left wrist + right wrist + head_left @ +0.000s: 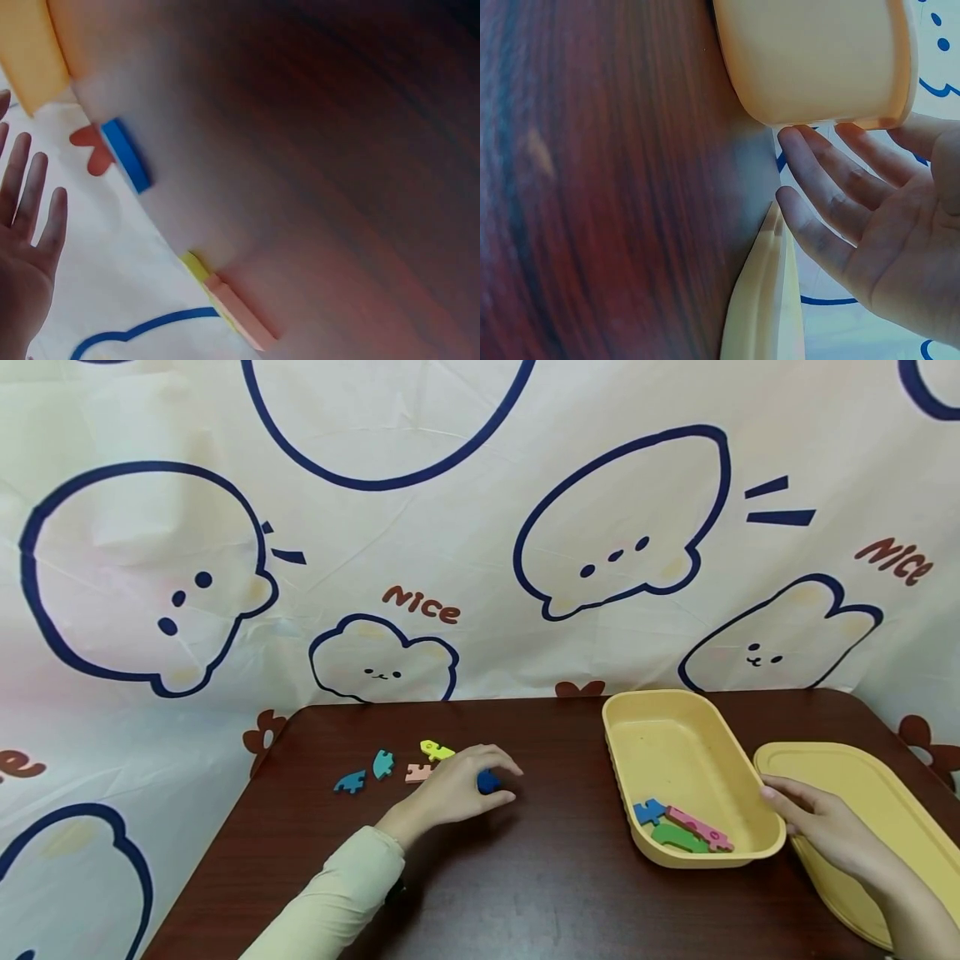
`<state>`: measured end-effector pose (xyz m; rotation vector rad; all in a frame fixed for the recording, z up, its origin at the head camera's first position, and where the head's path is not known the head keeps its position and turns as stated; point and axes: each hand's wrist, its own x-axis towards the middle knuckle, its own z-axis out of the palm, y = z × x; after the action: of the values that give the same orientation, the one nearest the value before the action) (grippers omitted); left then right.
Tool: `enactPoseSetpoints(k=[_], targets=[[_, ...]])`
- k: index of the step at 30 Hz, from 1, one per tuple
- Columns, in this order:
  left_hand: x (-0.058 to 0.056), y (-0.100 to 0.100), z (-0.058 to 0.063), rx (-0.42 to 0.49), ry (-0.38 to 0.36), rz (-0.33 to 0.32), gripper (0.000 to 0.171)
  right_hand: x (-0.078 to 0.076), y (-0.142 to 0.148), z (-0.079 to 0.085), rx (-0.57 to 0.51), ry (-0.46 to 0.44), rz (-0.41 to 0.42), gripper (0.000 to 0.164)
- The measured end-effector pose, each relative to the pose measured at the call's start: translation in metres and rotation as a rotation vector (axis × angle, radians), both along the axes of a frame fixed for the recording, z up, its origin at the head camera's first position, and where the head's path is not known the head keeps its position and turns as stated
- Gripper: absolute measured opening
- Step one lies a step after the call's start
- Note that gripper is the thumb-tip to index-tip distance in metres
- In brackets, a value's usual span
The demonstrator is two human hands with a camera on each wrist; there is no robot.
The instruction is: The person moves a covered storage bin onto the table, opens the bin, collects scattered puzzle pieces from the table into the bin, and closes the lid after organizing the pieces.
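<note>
My left hand point(457, 785) hovers over the table, thumb and fingers apart, with a dark blue puzzle piece point(488, 782) showing between them. In the left wrist view that blue piece stands apart from the spread fingers point(26, 187). Close to this hand lie a pink puzzle piece point(417, 773) and a yellow one point(435, 750), partly covered by the hand in the head view. At the right, my right hand point(832, 827) holds the rim of a yellow plastic box point(678, 735), thumb at the rim and fingers against the outer wall. Inside it are blue, pink and green point(678, 837) pieces.
Farther left on the dark table point(547, 893) lie a teal piece point(383, 765) and a blue piece point(350, 782). A flat yellow lid point(847, 768) lies right of the box, partly under my right arm. A printed cloth point(480, 543) hangs behind the table.
</note>
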<state>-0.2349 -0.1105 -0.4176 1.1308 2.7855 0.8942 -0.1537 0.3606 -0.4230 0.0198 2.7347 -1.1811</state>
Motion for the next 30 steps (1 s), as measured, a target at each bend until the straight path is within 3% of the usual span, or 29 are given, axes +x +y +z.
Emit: enactPoseSetpoints(k=[7,16,30], targets=[[-0.007,-0.011,-0.006,-0.01,-0.041,0.031,0.031,0.0,0.0,0.0,0.002,-0.006,0.001,0.065],[-0.014,-0.016,-0.01,0.038,-0.118,0.02,0.032,0.001,0.0,0.001,0.007,0.004,-0.003,0.064],[-0.025,-0.02,-0.009,-0.019,-0.164,0.008,0.034,-0.001,0.0,0.001,0.007,-0.004,0.003,0.065]])
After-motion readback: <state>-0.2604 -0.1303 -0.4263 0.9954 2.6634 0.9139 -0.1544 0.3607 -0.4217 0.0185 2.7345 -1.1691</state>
